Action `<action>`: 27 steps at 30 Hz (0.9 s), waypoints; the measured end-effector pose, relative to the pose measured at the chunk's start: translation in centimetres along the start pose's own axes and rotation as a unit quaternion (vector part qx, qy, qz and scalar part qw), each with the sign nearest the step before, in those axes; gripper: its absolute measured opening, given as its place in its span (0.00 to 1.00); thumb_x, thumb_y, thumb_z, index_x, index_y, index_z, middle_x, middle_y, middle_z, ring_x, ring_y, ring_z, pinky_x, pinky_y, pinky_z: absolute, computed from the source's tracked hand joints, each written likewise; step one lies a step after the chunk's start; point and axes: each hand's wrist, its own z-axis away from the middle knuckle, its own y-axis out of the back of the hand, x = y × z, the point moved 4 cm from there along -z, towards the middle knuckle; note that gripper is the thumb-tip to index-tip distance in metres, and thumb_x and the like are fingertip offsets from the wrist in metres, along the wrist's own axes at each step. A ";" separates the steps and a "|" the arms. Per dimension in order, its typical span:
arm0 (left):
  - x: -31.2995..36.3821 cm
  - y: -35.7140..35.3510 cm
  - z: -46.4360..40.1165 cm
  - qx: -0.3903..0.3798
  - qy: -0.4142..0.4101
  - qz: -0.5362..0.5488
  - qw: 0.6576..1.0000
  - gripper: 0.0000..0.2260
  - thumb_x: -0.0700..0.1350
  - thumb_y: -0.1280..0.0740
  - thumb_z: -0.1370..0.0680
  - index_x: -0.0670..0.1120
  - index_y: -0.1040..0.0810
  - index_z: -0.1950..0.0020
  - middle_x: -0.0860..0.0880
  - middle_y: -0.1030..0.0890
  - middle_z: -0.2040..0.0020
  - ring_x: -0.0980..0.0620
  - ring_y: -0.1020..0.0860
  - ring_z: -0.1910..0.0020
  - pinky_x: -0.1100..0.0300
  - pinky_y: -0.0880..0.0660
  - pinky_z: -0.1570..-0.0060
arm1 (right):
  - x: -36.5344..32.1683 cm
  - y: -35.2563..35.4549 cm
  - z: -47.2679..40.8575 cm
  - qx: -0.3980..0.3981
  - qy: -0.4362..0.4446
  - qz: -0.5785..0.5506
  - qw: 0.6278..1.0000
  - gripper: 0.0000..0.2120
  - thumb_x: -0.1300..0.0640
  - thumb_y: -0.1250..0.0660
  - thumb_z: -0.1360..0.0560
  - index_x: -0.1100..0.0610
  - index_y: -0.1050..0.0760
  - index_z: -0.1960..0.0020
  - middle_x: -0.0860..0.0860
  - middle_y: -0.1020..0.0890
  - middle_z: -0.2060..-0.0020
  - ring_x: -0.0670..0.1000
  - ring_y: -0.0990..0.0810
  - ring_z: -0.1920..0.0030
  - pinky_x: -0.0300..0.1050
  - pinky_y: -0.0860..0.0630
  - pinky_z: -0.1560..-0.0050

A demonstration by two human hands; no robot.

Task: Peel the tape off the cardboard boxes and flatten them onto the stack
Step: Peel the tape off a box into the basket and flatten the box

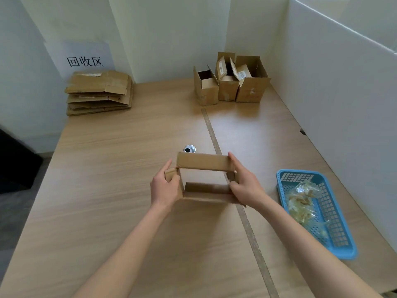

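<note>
1. Both hands grip one opened cardboard box (205, 179) at centre near: left hand (164, 186) curls round its left wall, right hand (245, 186) round its right wall.
2. Blue basket (341, 244), near right, holds what appears to be peeled tape.
3. Three upright boxes (231, 82), far right, remain unflattened.
4. Flattened stack (98, 92), far left, holds several finished boxes.

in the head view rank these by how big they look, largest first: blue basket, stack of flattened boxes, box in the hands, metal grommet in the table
1. blue basket
2-3. box in the hands and stack of flattened boxes: look alike, and the stack is farther away, so unranked
4. metal grommet
</note>
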 end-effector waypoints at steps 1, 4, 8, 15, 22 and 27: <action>0.4 0.5 -0.3 -0.024 -0.017 0.025 0.999 0.25 0.34 0.34 0.22 0.52 0.26 0.26 0.54 0.16 0.43 0.59 0.19 0.46 0.65 0.25 0.42 | -0.1 0.6 0.1 0.021 0.039 0.023 0.999 0.45 0.69 0.43 0.27 0.38 0.52 0.19 0.51 0.21 0.42 0.50 0.24 0.57 0.35 0.32 0.60; -0.6 1.5 -0.1 -0.095 -0.026 0.071 0.993 0.32 0.29 0.31 0.23 0.57 0.28 0.26 0.64 0.20 0.39 0.65 0.20 0.42 0.63 0.21 0.43 | 0.4 0.5 1.1 0.016 0.133 0.123 0.983 0.51 0.74 0.46 0.28 0.33 0.62 0.21 0.52 0.26 0.30 0.56 0.23 0.38 0.42 0.29 0.43; -7.6 2.3 3.1 -0.134 0.021 -0.047 0.990 0.33 0.28 0.32 0.24 0.59 0.27 0.28 0.50 0.18 0.36 0.48 0.17 0.43 0.53 0.23 0.40 | 4.4 -5.0 4.6 -0.165 0.150 0.225 0.948 0.50 0.74 0.48 0.25 0.31 0.62 0.22 0.51 0.40 0.20 0.51 0.41 0.21 0.52 0.35 0.24; -15.6 3.2 5.6 -0.284 -0.121 -0.409 0.859 0.21 0.38 0.40 0.21 0.55 0.21 0.32 0.55 0.33 0.22 0.54 0.32 0.25 0.60 0.34 0.30 | 10.3 -11.7 7.9 -0.234 0.143 0.296 0.915 0.20 0.47 0.45 0.21 0.42 0.30 0.30 0.43 0.51 0.18 0.49 0.56 0.18 0.53 0.49 0.20; -13.3 -3.0 3.7 -0.211 -0.266 -0.557 0.758 0.28 0.66 0.49 0.17 0.52 0.35 0.23 0.51 0.28 0.37 0.48 0.30 0.36 0.56 0.37 0.36 | 9.4 -11.8 2.8 -0.056 0.151 0.335 0.928 0.26 0.37 0.43 0.20 0.42 0.36 0.24 0.44 0.27 0.40 0.52 0.27 0.39 0.47 0.33 0.41; -15.0 -6.6 1.0 -0.191 -0.223 -0.537 0.791 0.34 0.71 0.46 0.22 0.44 0.29 0.32 0.46 0.51 0.16 0.46 0.55 0.17 0.46 0.56 0.20 | 11.1 -12.8 -1.2 -0.028 0.116 0.336 0.934 0.25 0.26 0.44 0.27 0.38 0.33 0.36 0.55 0.53 0.18 0.58 0.61 0.19 0.63 0.59 0.22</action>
